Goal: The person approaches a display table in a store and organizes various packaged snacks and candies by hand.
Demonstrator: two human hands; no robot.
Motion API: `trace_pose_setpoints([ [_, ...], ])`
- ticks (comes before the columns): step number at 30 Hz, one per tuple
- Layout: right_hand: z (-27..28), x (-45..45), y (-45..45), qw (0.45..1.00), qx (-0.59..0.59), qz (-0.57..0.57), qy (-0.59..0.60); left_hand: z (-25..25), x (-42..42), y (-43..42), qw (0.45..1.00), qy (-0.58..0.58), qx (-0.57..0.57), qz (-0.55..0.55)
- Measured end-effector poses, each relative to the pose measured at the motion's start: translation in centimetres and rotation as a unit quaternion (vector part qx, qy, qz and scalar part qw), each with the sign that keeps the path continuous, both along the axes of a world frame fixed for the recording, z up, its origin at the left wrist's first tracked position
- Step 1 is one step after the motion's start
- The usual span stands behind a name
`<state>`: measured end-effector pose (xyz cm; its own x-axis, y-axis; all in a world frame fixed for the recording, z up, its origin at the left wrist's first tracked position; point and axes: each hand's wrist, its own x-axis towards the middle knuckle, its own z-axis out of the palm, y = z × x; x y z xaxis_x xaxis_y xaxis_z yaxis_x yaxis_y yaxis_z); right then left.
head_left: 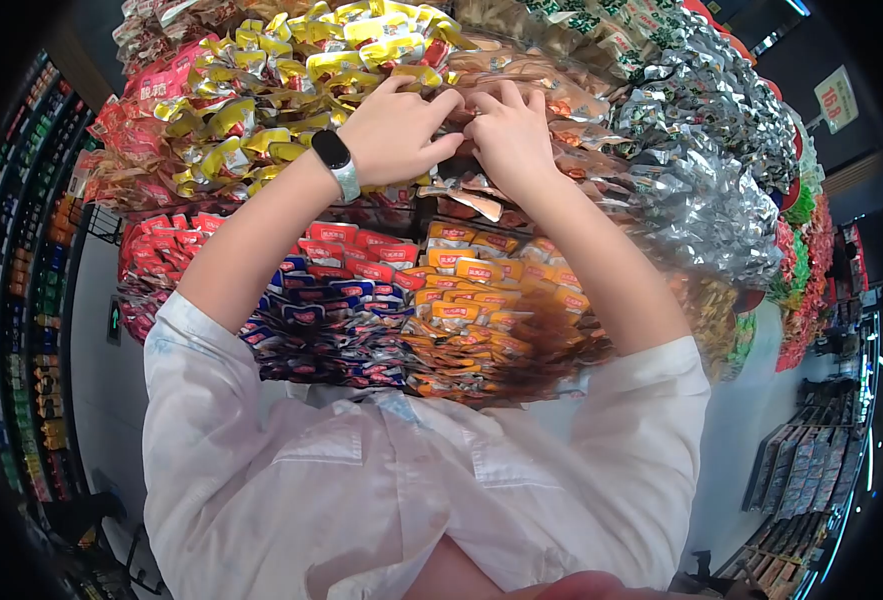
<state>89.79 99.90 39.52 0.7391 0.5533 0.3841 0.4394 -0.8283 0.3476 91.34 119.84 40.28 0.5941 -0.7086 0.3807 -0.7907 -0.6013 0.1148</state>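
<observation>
My left hand (399,128), with a black-faced watch (331,150) on the wrist, lies where yellow-and-silver snack packets (371,60) meet brown clear-wrapped ones (521,75). Its fingers are spread, and the thumb points toward my other hand. Close beside it, my right hand (513,135) rests on the brown packets, fingers apart and bent down; some fingertips are hidden among the wrappers. I see nothing lifted in either hand. Just below my hands, a loose packet with a pale edge (466,200) sticks out over a dark gap.
Red packets (361,250), dark blue ones (326,310) and orange ones (471,290) fill a lower tier in front of my body. Silver packets (701,150) heap up at right, near a price sign (836,100). Stocked shelves (26,270) stand at far left.
</observation>
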Motion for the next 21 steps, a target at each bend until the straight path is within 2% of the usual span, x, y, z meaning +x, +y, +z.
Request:
trace_pose_setpoints([
  [3, 0.2, 0.0, -0.6, 0.999, 0.026, -0.011, 0.014, -0.6, -0.4, 0.1, 0.999, 0.003, -0.032, 0.001],
  [4, 0.4, -0.2, -0.9, 1.0, 0.025, -0.009, 0.014, -1.3, -0.2, -0.1, 0.999, -0.04, -0.002, 0.008],
  [6, 1.1, -1.0, -1.5, 0.99, 0.104, 0.091, -0.002, -1.4, -0.4, -0.5, 0.995, -0.083, 0.041, 0.034],
  [7, 1.9, -1.7, -1.8, 0.991, 0.1, 0.094, -0.001, -1.4, -0.3, -0.4, 0.995, -0.083, 0.037, 0.038],
  [9, 3.9, -4.1, -2.5, 0.958, 0.246, 0.146, 0.026, -1.9, -0.2, -0.3, 0.992, -0.117, 0.044, 0.035],
  [10, 4.7, -5.4, -3.3, 0.959, 0.239, 0.149, 0.029, -2.1, -0.1, -0.3, 0.992, -0.114, 0.038, 0.039],
  [12, 5.8, -7.7, -4.6, 0.947, 0.242, 0.051, 0.203, -2.4, 0.2, -0.2, 0.989, -0.149, -0.014, 0.003],
  [16, 4.2, -8.9, -5.2, 0.969, 0.132, 0.006, 0.207, -2.6, 0.2, -0.6, 0.986, -0.164, -0.028, -0.003],
  [19, 3.4, -7.9, -5.4, 0.957, 0.13, 0.046, 0.256, -2.5, 0.3, -0.7, 0.985, -0.175, -0.013, -0.004],
  [21, 4.4, -7.8, -5.0, 0.945, 0.148, 0.053, 0.285, -2.2, 0.0, -1.3, 0.989, -0.137, 0.031, 0.049],
])
